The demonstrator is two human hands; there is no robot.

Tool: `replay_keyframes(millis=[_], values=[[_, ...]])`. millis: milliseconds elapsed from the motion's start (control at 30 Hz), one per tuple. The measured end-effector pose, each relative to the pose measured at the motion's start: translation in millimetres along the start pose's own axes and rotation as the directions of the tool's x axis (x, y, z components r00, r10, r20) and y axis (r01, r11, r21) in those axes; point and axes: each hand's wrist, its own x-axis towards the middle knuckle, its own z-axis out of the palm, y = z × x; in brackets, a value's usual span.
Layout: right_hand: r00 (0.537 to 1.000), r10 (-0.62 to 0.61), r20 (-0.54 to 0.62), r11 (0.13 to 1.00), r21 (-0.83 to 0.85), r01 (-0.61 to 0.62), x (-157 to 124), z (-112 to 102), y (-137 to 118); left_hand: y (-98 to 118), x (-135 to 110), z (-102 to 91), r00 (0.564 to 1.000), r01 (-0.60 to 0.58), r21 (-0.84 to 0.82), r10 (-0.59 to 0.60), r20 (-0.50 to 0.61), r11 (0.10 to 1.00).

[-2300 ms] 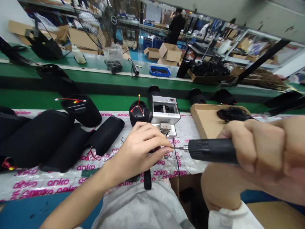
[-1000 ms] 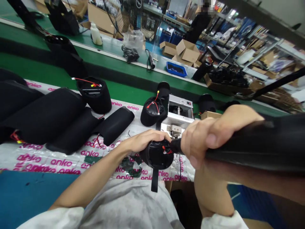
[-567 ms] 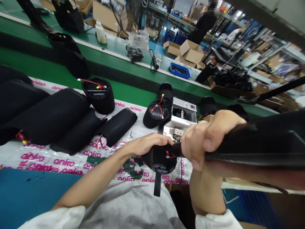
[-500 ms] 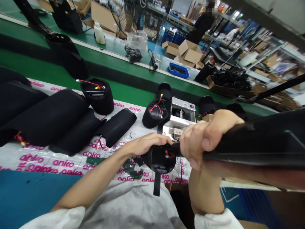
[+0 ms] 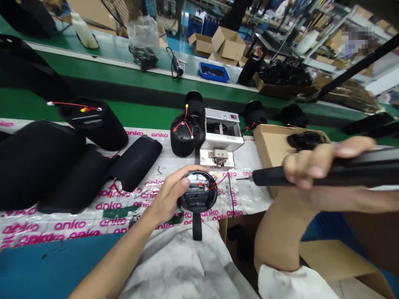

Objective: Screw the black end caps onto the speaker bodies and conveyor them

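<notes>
My left hand [image 5: 171,189] is closed around the side of a round black speaker housing [image 5: 199,204], whose open end faces up and shows red wires with small connectors. A black strap [image 5: 197,227] hangs from its near side. My right hand [image 5: 314,164] grips a black electric screwdriver [image 5: 271,176] held level above the bench, its thin bit pointing left, apart from the housing. Behind the housing stands a silver screw feeder [image 5: 221,139]. To its left is another black housing [image 5: 184,137] with red wires on top.
Several black fabric-covered housings [image 5: 137,162] lie on the left of the bench, over plastic printed "anko" [image 5: 70,224]. An open cardboard box [image 5: 264,153] with black parts stands at the right. Beyond runs a green conveyor [image 5: 140,104]; a blue tray [image 5: 214,72] sits past it.
The screwdriver has moved right, away from the housing, and its bit now shows. My left hand has shifted its grip to the housing's side. The whole view has swung.
</notes>
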Motion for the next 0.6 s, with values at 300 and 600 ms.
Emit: replay_keyframes(millis=[300,600], values=[[0.99,0.13,-0.057,0.988,-0.075,-0.134,-64.1,-14.8,88.7,-7.9,1.6,6.4,0.995,-0.048,0.055,0.053,-0.08,0.997],[0.999,0.029,-0.022,0.998,-0.048,-0.03,-34.6,-19.3,57.7,9.0,7.9,-5.1,0.988,-0.132,0.121,0.141,-0.068,0.984]])
